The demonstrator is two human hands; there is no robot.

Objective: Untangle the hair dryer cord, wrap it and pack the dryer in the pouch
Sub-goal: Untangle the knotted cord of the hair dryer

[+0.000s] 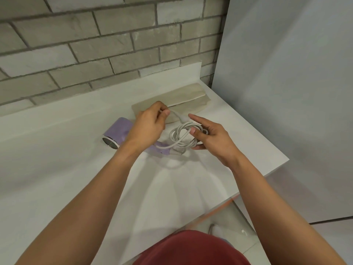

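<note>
A lilac hair dryer [119,131] lies on the white counter [57,150], its chrome nozzle pointing left and its handle running under my left wrist. Its white cord [181,136] is gathered into a loose coil just above the handle end. My left hand [149,125] pinches the plug end of the cord between thumb and fingers. My right hand [208,136] holds the coil, thumb through the loops and index finger stretched out straight. A beige fabric pouch [191,94] lies flat on the counter behind both hands.
A grey brick wall [114,44] rises behind the counter and a plain white panel [286,92] stands at the right. The counter's corner [286,159] is close to my right hand, with tiled floor below it.
</note>
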